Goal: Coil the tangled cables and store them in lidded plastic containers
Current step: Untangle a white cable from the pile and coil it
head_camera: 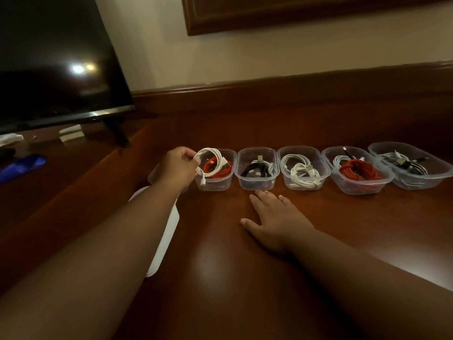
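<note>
**Coil held over first tub; five tubs in a row**

Left hand [177, 165] pinches a white coil [209, 163] between thumb and fingers. Coil is tilted, hanging at the near-left rim of the first tub [215, 169]; its plug end dangles down the tub's front wall. Whether the coil touches the rim, cannot tell.

Right hand [274, 219] lies flat on the table [220, 278], palm down, fingers straight and slightly spread, holding nothing. Fingertips point at the second tub [257, 168] and stop just short of it.

Tubs: clear plastic, all without lids on, side by side along the table, rims touching or nearly so.
- First: red cable [218, 168] already inside, under the white coil.
- Second: black cable [255, 169] with some white beside it.
- Third tub [304, 168]: white cables only.
- Fourth tub [358, 170]: red bundle [359, 170] with pale cable behind.
- Fifth tub [411, 165]: mixed black and white cable, partly blurred.

White lids [165, 236] in a stack lie on the table under the left forearm, mostly hidden. Another clear tub edge shows behind the left hand; contents not visible.

Surroundings: TV [54, 57] at the left, dark screen with two light reflections. Blue object [23, 166] on the lower shelf at far left, blurred. Dark wooden frame [294, 13] on the wall above.
</note>
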A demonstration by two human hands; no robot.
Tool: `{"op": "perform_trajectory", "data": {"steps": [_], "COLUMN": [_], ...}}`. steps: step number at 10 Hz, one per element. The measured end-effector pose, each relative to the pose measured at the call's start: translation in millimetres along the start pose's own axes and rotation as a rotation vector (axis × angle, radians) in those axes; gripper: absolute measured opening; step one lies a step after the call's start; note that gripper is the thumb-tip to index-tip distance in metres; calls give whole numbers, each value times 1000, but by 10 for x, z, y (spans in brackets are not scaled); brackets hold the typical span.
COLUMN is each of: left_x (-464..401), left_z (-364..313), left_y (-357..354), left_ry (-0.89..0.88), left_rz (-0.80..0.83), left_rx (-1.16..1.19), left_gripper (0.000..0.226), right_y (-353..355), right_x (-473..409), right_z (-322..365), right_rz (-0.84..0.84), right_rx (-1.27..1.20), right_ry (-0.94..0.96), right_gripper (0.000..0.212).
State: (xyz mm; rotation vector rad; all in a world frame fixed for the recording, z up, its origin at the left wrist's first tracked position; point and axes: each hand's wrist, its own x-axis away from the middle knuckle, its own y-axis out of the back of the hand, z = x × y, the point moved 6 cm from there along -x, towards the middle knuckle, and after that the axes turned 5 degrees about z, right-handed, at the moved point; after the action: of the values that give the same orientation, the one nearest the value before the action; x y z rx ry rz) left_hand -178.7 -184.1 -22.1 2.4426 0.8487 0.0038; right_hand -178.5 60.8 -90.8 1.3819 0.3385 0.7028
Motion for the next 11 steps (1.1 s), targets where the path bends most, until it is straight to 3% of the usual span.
{"op": "perform_trajectory", "data": {"steps": [4, 6, 8, 10, 11], "left_x": [-245, -249, -224, -137, -132], "left_z": [-195, -259, -357, -267, -231], "left_y": [-187, -339, -303, -247, -229], "left_ry": [-170, -261, -295, -163, -203], "left_rz": [-10, 226, 203, 621, 634], "left_rx": [-355, -595, -480, -501, -511], "left_gripper": [10, 10, 19, 30, 35], "right_y": [-5, -7, -8, -8, -1], "right_x": [-28, -31, -33, -29, -9], "right_z": [-10, -12, -20, -16, -10], "right_rz": [9, 9, 4, -2, 1], "right_rx": [4, 5, 1, -3, -8], "right_ry": [3, 9, 8, 9, 8], "right_gripper": [79, 78, 79, 79, 78]}}
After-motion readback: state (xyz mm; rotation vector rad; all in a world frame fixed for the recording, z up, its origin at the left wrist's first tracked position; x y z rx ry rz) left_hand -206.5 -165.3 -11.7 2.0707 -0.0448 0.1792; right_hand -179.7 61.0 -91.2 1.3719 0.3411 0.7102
